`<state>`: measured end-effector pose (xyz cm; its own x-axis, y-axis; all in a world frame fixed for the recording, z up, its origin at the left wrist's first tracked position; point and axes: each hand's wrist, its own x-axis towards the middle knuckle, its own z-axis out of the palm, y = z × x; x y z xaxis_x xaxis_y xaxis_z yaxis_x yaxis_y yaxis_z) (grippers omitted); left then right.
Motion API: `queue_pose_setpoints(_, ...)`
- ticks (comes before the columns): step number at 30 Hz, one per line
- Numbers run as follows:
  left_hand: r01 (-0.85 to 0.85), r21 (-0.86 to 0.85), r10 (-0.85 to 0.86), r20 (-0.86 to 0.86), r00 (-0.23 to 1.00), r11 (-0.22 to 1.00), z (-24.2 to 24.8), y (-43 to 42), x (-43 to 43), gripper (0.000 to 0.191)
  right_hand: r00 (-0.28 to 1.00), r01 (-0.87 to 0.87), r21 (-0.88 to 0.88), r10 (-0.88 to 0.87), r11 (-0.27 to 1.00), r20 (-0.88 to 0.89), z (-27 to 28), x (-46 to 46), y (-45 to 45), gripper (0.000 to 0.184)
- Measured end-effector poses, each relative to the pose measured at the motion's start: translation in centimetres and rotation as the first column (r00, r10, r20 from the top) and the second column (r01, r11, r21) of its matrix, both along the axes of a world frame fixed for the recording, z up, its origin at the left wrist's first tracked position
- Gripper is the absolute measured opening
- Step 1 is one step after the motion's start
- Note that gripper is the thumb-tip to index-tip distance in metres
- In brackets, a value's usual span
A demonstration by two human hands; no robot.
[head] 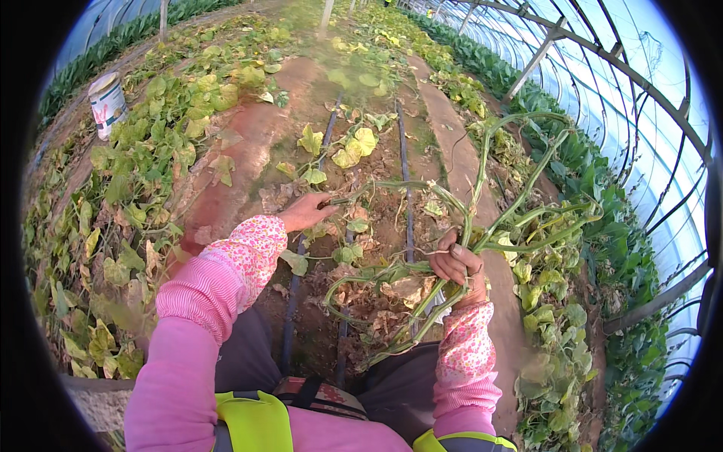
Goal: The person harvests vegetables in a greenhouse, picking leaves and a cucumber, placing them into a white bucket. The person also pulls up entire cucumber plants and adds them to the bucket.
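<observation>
My right hand (456, 264) is closed around a bundle of long green vine stems (480, 217), mostly stripped of leaves. The stems fan out from this fist in several directions, some curling up and right, others trailing down towards my legs. One vine stem (390, 184) runs left from the bundle to my left hand (308, 212), which pinches its end between thumb and fingers. Below my hands, dried brown leaves (406, 289) and a few green ones lie on the soil. A small white thing (438, 308), partly hidden by stems, shows below my right hand.
Black drip lines (403, 147) run lengthwise along the soil. Yellowing leafy vines (152, 141) spread on the left, with more vines (556, 316) on the right. A white bucket (107, 107) stands far left. Greenhouse posts (536, 56) rise at right.
</observation>
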<state>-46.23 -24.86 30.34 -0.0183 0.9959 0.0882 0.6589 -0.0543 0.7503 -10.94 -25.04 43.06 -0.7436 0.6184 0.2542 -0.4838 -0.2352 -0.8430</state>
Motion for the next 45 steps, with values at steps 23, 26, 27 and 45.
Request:
queue_pose_setpoints(23,-0.217,0.068,-0.034,0.987,0.156,0.974,10.7,-2.7,5.3,0.027,0.760,0.267,0.146,-0.302,0.952,0.576,-8.5,-9.4,3.7,0.025)
queue_pose_setpoints(26,-0.233,0.033,-0.025,0.999,0.040,0.972,11.6,-2.8,6.4,0.029,0.768,0.201,0.235,-0.302,0.951,0.565,-9.8,-11.2,2.2,0.038)
queue_pose_setpoints(27,-0.241,0.000,-0.001,1.000,-0.008,0.971,11.9,-3.0,6.8,0.029,0.739,0.171,0.274,-0.307,0.946,0.599,-10.1,-11.9,1.9,0.056)
queue_pose_setpoints(45,-0.226,0.184,0.018,0.737,0.676,0.957,12.4,-4.8,5.4,0.057,0.877,0.366,-0.109,-0.304,0.924,0.373,-10.2,-13.1,4.0,0.014)
